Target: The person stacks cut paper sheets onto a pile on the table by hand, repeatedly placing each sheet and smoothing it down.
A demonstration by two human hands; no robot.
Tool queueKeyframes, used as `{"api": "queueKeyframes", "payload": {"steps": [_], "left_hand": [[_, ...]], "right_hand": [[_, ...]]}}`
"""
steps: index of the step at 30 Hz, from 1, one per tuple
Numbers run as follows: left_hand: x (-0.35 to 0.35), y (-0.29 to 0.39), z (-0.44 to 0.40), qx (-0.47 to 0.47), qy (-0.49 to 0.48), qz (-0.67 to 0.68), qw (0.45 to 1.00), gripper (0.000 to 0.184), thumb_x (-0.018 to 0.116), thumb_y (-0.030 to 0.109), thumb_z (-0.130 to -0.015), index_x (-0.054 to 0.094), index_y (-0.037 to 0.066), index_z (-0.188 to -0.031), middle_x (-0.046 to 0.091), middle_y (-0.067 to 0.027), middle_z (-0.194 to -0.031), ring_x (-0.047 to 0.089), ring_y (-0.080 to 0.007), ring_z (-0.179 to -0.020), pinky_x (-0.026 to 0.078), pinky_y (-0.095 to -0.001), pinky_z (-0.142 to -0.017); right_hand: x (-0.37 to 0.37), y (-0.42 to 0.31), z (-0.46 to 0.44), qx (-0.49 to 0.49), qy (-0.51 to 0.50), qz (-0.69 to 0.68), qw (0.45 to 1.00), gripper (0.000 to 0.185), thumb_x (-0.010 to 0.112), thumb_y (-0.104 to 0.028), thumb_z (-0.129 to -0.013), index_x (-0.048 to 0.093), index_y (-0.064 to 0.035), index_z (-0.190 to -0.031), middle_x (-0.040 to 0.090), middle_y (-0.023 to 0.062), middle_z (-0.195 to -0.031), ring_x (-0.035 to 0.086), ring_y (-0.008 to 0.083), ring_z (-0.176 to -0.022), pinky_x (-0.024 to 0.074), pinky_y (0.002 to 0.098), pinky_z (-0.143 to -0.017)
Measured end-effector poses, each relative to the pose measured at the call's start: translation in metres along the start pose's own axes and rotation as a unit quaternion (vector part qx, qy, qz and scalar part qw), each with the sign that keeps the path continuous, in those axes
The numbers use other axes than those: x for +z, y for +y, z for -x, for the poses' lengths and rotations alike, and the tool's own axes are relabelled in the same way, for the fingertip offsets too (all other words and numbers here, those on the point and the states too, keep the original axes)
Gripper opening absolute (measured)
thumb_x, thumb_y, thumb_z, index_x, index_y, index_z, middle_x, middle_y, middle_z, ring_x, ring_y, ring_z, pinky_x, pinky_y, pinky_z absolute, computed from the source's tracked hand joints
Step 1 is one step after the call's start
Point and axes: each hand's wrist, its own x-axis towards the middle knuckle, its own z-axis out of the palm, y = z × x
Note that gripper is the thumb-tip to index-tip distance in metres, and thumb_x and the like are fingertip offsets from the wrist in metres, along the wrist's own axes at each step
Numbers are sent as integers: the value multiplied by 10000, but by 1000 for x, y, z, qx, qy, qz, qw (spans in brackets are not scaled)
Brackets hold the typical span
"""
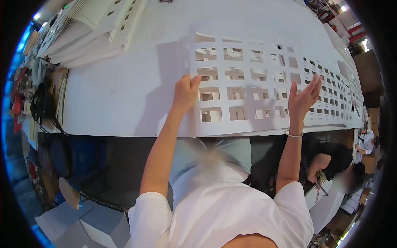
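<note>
"Since the left hand (186,93) has the sheet (221,82) by its left edge, I'd call this mid-handling, not finished. Anyone read it differently?"

"Nah, same. What's done, far as I can see: the windows are cut and the sheet is on the near side of the table (103,99), in front of the person. What's left: it hasn't been let go of. No clue how many are done overall, one view won't tell you that."

"Fair. And the right hand (305,97)?"

"Open, fingers spread, thumb apart, not gripping anything. It's over the right part of the sheet, but I can't tell if it's touching. The left one is closed on the edge, thumb against fingers."

"So how does the sheet look?"

"White, thin-ish, rows of boxy openings. Left side seems raised a bit, with a shadow (165,74) beside it on the table. Through the bigger windows you can see more shapes underneath, maybe another layer. Farther right there's a small-holed part (322,105); can't say if it's the same piece."

"And that stack (97,20)?"

"Far left of the table, white pieces with cutouts, some bowed, well apart from the hands. Whether they're done or waiting, no idea."
</note>
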Motion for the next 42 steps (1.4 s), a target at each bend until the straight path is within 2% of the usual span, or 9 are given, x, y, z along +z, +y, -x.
{"api": "queueKeyframes", "payload": {"steps": [2, 6, 8, 15, 18, 21, 26, 32, 42], "left_hand": [[1, -9, 0, -15, -4, -40, 999, 448, 580, 339, -994, 554, -76, -828, 629, -248, -834, 609, -336, -737, 456, -436, -669], [1, -12, 0, -3, 1, -52, 999, 450, 582, 333, -990, 567, -90, -836, 618, -241, -801, 566, -299, -688, 443, -439, -657], [-2, -12, 0, -4, -16, -31, 999, 430, 577, 320, -993, 586, -90, -864, 621, -214, -779, 560, -266, -678, 449, -421, -656], [-11, -13, 2, 12, -47, 1, 999, 364, 571, 296, -1003, 662, -56, -1013, 646, -143, -771, 555, -200, -679, 474, -354, -668], [-11, -2, -2, 15, 39, 65, 997, 366, 575, 310, -1003, 655, -42, -1064, 674, -145, -838, 604, -231, -785, 493, -367, -747], [-16, 18, -32, 124, 168, -103, 972, 396, 571, 325, -1008, 614, -22, -1194, 685, -167, -1038, 611, -294, -999, 486, -425, -868], [5, 38, -98, 322, 171, -358, 860, 636, 495, 465, -1023, 419, -2, -1448, 388, -182, -1546, 272, -324, -1479, 240, -495, -1200], [23, -37, -130, 137, 59, -467, 871, 870, 397, 626, -1000, 222, -12, -1566, 173, -147, -1660, 97, -288, -1547, 135, -499, -1246], [22, -24, -98, 95, 27, -372, 923, 892, 432, 579, -1004, 189, -83, -1549, 176, -222, -1643, 95, -329, -1546, 122, -487, -1244]], "right_hand": [[-8, -20, 0, -22, -39, -112, 993, 492, 697, -148, -894, 551, -1, -1341, 583, 184, -1343, 494, 377, -1313, 362, 465, -1113], [-40, -113, 48, -172, -223, -383, 880, 539, 790, -71, -745, 617, -58, -1255, 629, 133, -1270, 554, 340, -1247, 397, 487, -1098], [-41, -148, 77, -266, -264, -401, 836, 631, 784, -217, -779, 563, -59, -1348, 622, 102, -1296, 554, 306, -1255, 369, 521, -1126], [-22, -174, 127, -284, -255, -378, 844, 641, 747, -234, -805, 546, -43, -1384, 610, 87, -1332, 567, 261, -1246, 338, 545, -1157], [-16, -179, 140, -264, -265, -370, 850, 642, 735, -241, -812, 547, -52, -1396, 584, 84, -1369, 558, 258, -1258, 331, 546, -1163], [-14, -182, 148, -252, -275, -363, 854, 642, 728, -233, -811, 549, -64, -1404, 554, 79, -1409, 543, 256, -1279, 326, 546, -1166], [-8, -185, 153, -240, -268, -351, 865, 663, 738, -222, -789, 554, -108, -1415, 546, 72, -1422, 525, 260, -1304, 329, 525, -1164], [1, -184, 155, -236, -267, -342, 870, 667, 732, -251, -786, 557, -133, -1419, 561, 84, -1407, 524, 263, -1313, 338, 511, -1149], [-3, -186, 155, -243, -281, -333, 867, 664, 716, -278, -789, 552, -123, -1414, 559, 96, -1399, 520, 256, -1333, 348, 504, -1125]]}}
